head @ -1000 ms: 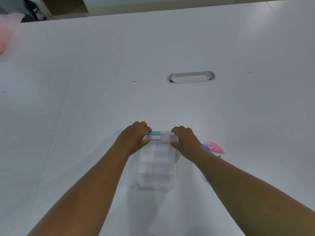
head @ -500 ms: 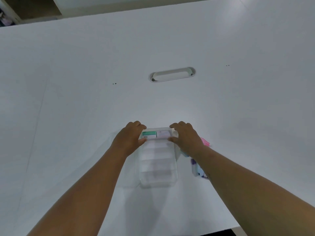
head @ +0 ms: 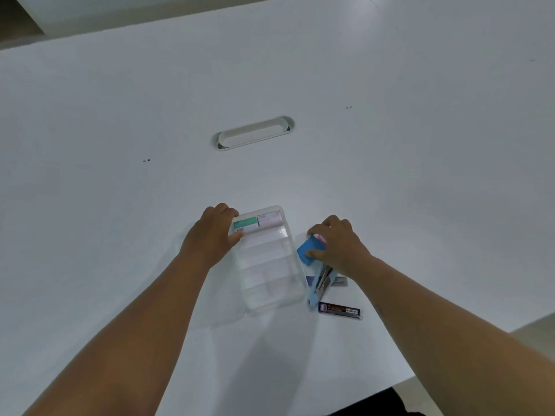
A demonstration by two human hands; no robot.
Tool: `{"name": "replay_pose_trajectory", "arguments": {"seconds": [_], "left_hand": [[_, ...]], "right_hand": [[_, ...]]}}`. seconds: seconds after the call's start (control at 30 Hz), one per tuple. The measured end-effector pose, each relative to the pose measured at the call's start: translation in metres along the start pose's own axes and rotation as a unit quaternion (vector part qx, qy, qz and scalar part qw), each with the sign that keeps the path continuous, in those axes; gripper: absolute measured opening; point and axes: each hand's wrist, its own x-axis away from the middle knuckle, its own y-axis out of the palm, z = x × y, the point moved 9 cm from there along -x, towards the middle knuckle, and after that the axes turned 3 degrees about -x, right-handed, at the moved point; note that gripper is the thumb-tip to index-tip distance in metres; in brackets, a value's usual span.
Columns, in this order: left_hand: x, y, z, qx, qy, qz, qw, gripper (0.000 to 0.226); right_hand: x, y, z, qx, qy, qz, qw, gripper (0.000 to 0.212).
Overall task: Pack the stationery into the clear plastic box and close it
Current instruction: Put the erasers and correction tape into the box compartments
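Note:
The clear plastic box (head: 271,265) lies open on the white table, with a green and pink labelled item (head: 257,223) in its far compartment. My left hand (head: 210,235) grips the box's far left corner. To the right of the box, my right hand (head: 339,244) closes its fingers on a blue block (head: 307,251), with a bit of pink showing behind it. Under that hand lie a light blue stapler (head: 319,285) and a dark lead refill case (head: 340,310) on the table.
A white oval cable slot (head: 253,133) sits in the table beyond the box. The table's near edge (head: 420,373) runs diagonally at the lower right, close to the stationery. A flat pale packet (head: 339,281) lies beside the stapler.
My right hand has left the box's far right corner and moved right onto the blue block. The view has shifted, revealing the stapler and lead case. My left hand stays on the box.

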Motion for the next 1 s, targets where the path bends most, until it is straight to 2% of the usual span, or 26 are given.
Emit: {"name": "replay_pose_trajectory", "arguments": {"seconds": [0.13, 0.23, 0.4, 0.63, 0.77, 0.9, 1.0], "left_hand": [[-0.022, 0.003, 0.019, -0.002, -0.002, -0.003, 1.000, 0.039], [-0.039, 0.006, 0.035, -0.004, -0.011, -0.007, 1.000, 0.039], [-0.065, 0.010, 0.059, -0.002, -0.023, -0.003, 1.000, 0.038], [-0.083, 0.012, 0.075, -0.010, -0.037, -0.010, 0.999, 0.038], [-0.087, 0.013, 0.107, -0.097, 0.027, 0.011, 0.995, 0.054], [-0.095, 0.020, 0.158, -0.092, 0.096, 0.039, 0.990, 0.059], [-0.105, 0.039, 0.197, -0.099, 0.138, 0.015, 0.985, 0.058]], "right_hand": [[-0.007, -0.017, 0.025, -0.019, 0.014, -0.004, 1.000, 0.047], [-0.012, -0.028, 0.038, -0.034, -0.008, -0.027, 0.999, 0.049], [-0.017, -0.039, 0.046, 0.027, -0.060, -0.067, 0.996, 0.058], [-0.038, -0.066, 0.078, 0.036, -0.059, -0.014, 0.998, 0.045], [-0.051, -0.077, 0.094, 0.017, -0.038, 0.001, 0.999, 0.045], [-0.055, -0.090, 0.111, -0.004, -0.016, 0.031, 0.999, 0.045], [-0.053, -0.099, 0.127, 0.004, 0.000, 0.053, 0.999, 0.043]]}}
